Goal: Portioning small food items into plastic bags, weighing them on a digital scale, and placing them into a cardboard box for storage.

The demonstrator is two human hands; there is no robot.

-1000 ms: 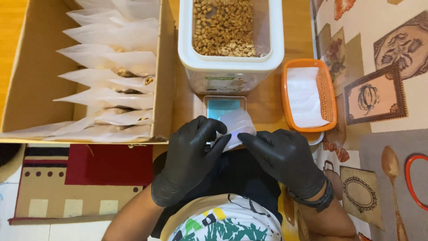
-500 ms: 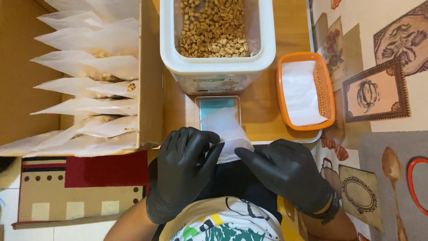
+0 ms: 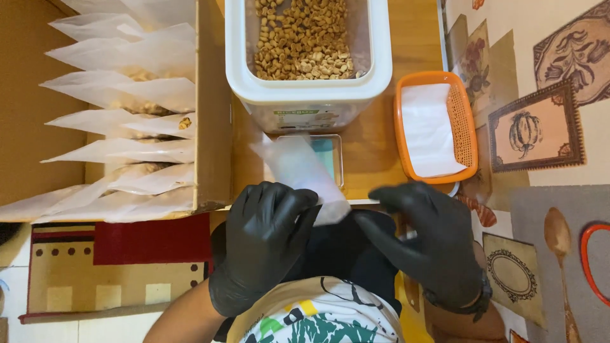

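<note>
Left hand (image 3: 270, 238), black glove: fingers curled together, pinching the lower end of a small clear plastic bag (image 3: 298, 171). The bag rises up and away from the fingertips, tilted toward the left, empty as far as can be seen, and lies over the small scale (image 3: 330, 155) on the wooden table (image 3: 381, 146).

Right hand (image 3: 429, 244), black glove: fingers spread apart and bent, holding nothing, just beside the bag's lower corner but not touching it.

White plastic tub (image 3: 309, 95), open top, at the far side of the scale: holds a bed of small brown pellets (image 3: 302, 38).

Orange basket (image 3: 445, 127), to the right of the tub: holds a flat stack of clear bags (image 3: 426, 130).

Cardboard box (image 3: 213, 114), to the left of the tub: holds a row of filled bags (image 3: 127, 121) standing on edge, overlapping, some showing brown pellets inside.

Patterned cloth (image 3: 540, 95) lies to the right of the table.
</note>
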